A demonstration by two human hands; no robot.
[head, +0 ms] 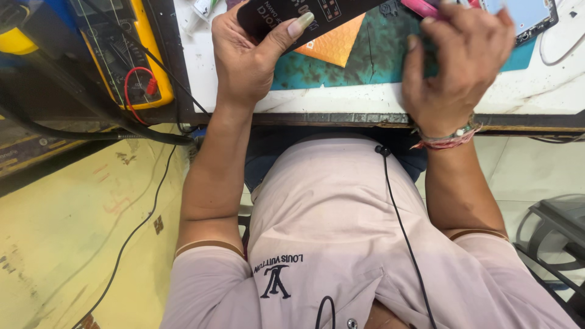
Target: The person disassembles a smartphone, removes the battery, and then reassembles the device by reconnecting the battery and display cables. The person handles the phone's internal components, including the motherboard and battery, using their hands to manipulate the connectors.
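A: Black flat device [304, 15], top centre, over the teal work mat [372, 55] at the bench's near edge. Held by left hand [247, 58]?

B: Yes. Thumb pressed across its face, long nail up; other fingers curled underneath, so clamped thumb vs fingers. Slanting up to the right, upper part cut off by frame edge.

A: Right hand [454, 64]?

B: Blurred, over the mat's right side, well apart from the left. Fingers bunched together, curled round a pink tool [420, 7] near the top edge. Tool tip out of view, can't tell what kind. Thread bands & beads on wrist [451, 137].

A: Under the device?

B: Orange textured card [335, 45] lying on the mat, partly covered by the black piece. Whether touching, can't tell.

A: Rest of bench?

B: Light blue phone-like panel [527, 15] top right, beside right hand. White bench top [536, 91], scuffed, dark front edge.

A: Left side?

B: Yellow multimeter [131, 55] w/ red lead [137, 85], lower shelf left of bench. Black cables [91, 128] trailing below it.

A: Body?

B: Pale pink shirt [329, 231], thin black wire [402, 225] running down the front
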